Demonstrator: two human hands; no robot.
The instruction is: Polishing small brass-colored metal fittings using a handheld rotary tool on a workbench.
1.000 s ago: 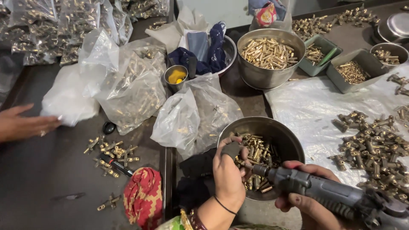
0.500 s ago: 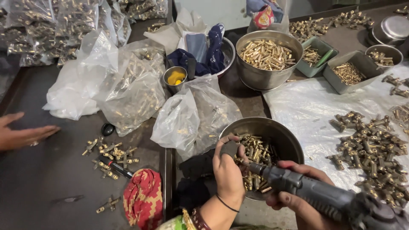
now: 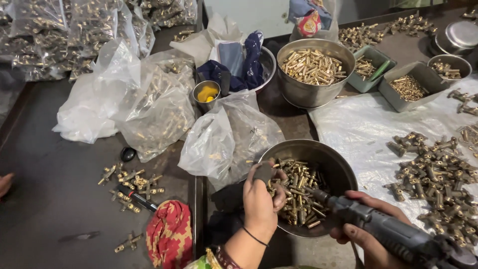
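Left hand (image 3: 261, 197) at lower centre of the frame, fingers curled tight around a small brass fitting (image 3: 272, 185), with a dark pad over the thumb, held at the near rim of a steel bowl (image 3: 343, 167). Bowl set at lower centre on the dark bench (image 3: 59, 199), half full of loose brass fittings (image 3: 298, 192). Right hand (image 3: 371, 229) at lower right, wrapped firmly around the grey body of a handheld rotary tool (image 3: 393, 234), its tip aimed up and left over the bowl toward the piece in the left hand; whether tip and piece touched could not be told.

Just left of the bowl, a crumpled clear plastic bag (image 3: 226, 137); further left, larger bags of brass parts (image 3: 149, 104), and more of them piled in the upper left corner. At lower left, a scatter of brass tee fittings (image 3: 132, 182) beside a red patterned cloth (image 3: 169, 231). At upper centre, a second, taller steel bowl (image 3: 313, 72) heaped with brass pins, with a small steel cup of yellow paste (image 3: 206, 93) and a blue cloth (image 3: 249, 65) to its left. At right, a white plastic sheet (image 3: 358, 127) carrying a heap of assembled brass valves (image 3: 435, 174); above it, two grey-green trays (image 3: 411, 87) of small parts. At the far left edge, another person's fingertips (image 3: 5, 183) resting on the bench.
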